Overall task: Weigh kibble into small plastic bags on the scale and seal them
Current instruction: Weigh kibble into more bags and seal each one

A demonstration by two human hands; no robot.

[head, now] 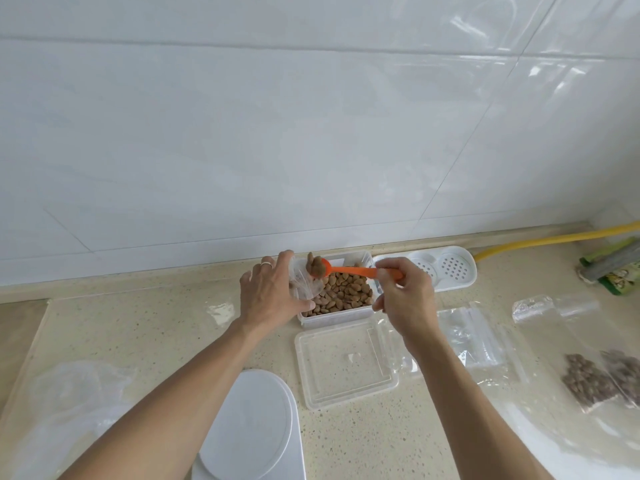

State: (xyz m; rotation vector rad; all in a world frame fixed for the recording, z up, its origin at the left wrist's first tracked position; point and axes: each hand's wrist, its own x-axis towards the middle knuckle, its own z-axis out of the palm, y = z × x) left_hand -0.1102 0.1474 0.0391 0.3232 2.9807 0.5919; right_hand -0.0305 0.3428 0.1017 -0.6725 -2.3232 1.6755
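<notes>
Both bare forearms reach forward over the counter (145, 327). The left hand (268, 292) lies back-up, fingers curled round a small clear bag (300, 284) — seemingly pinching it open. The right hand (403, 292), beside it, pinches an orange spoon (349, 270) — fingers curled, wrist bent.

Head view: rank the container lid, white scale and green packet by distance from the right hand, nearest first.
From the right hand, which holds the orange spoon:
1. Container lid: lying flat just below the hand, toward the person.
2. White scale: lower left, near the bottom edge.
3. Green packet: far right, by the wall.
</notes>
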